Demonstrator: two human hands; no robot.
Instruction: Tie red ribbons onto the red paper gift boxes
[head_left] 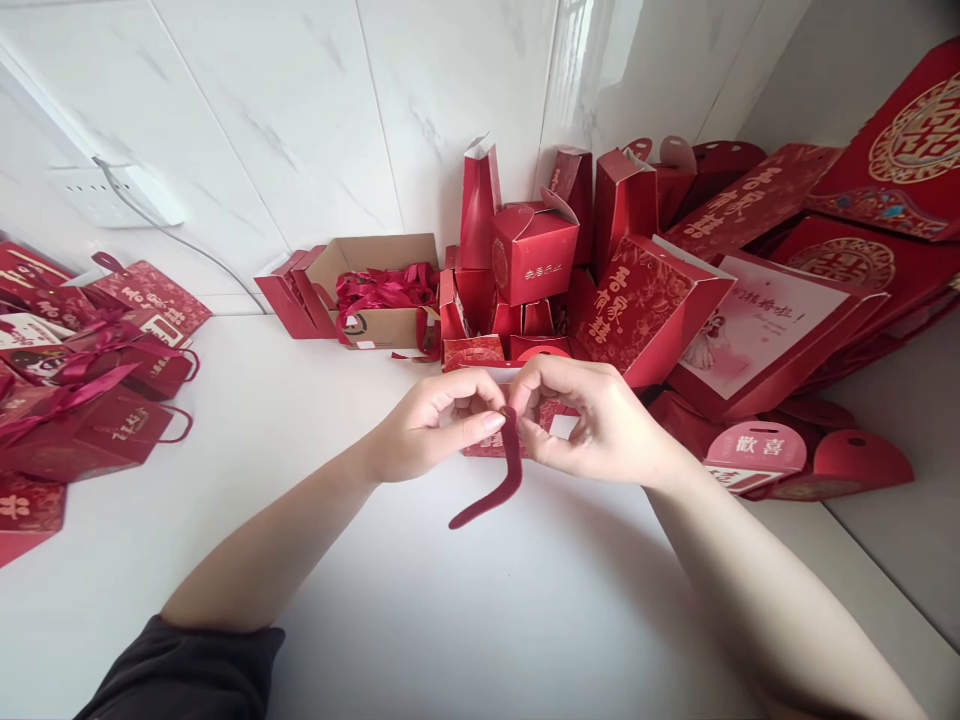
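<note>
Holds a dark red strap [513,462] by its upper end in a narrow grip, pinched between thumb and fingertips of both the left hand [442,420] and the right hand [589,420]. Lets the strap's lower end hang and curve leftward above the white surface [412,620], in front of a small red box [487,447] partly hidden behind the hands. Has a cardboard box [390,332] of red ribbons [386,288] beyond, with red gift boxes [637,310] to the right and red bags [112,435] at far left.
</note>
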